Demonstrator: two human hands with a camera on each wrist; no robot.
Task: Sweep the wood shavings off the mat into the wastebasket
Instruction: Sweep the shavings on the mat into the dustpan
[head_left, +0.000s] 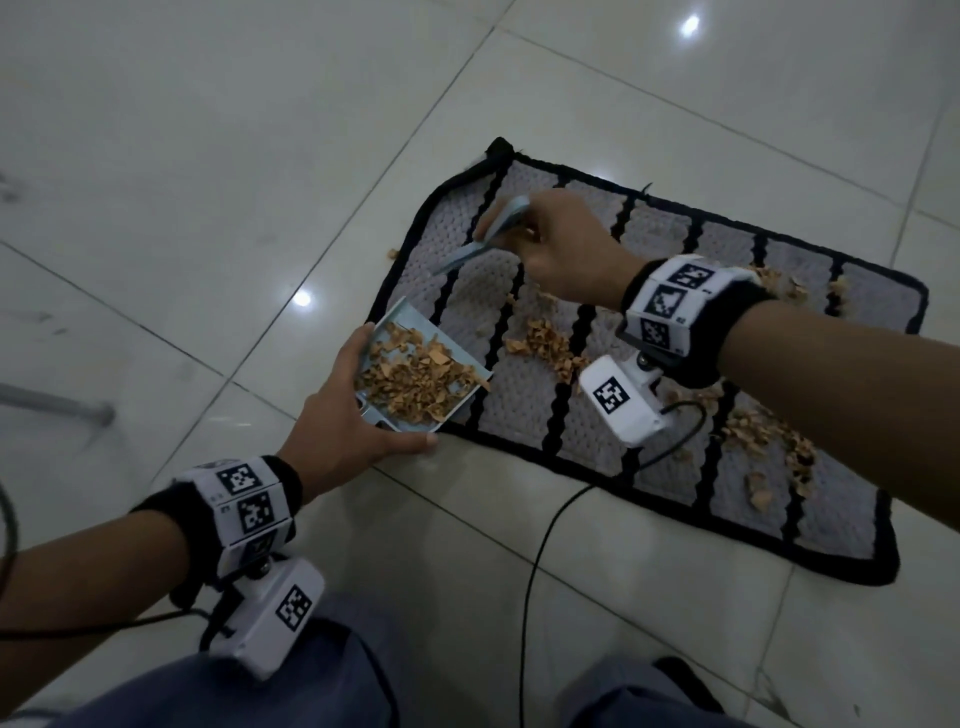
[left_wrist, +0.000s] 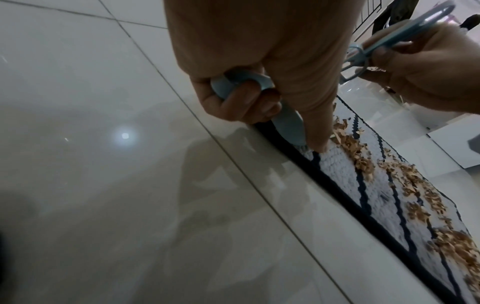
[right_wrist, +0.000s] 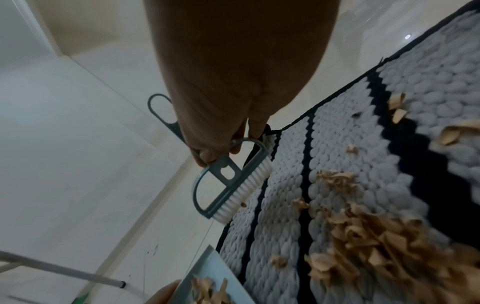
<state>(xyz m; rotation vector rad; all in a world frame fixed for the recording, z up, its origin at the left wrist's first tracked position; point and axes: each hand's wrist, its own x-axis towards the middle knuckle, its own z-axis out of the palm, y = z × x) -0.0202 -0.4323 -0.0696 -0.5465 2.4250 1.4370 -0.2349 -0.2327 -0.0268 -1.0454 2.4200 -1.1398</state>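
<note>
Blue dustpan (head_left: 415, 374) — left hand's (head_left: 343, 415) grip

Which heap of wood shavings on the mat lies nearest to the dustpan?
The heap in the middle of the mat, just right of the dustpan. The other heaps lie toward the mat's right end.

No legible words, brand names or numbers appear in any view. The only printed signs are black-and-white square fiducial markers: several on the left wristband (head_left: 244, 499) at lower left, one on the camera box (head_left: 275, 618) beneath it, several on the right wristband (head_left: 675, 301) at centre right, and one on its camera box (head_left: 618, 400).
</note>
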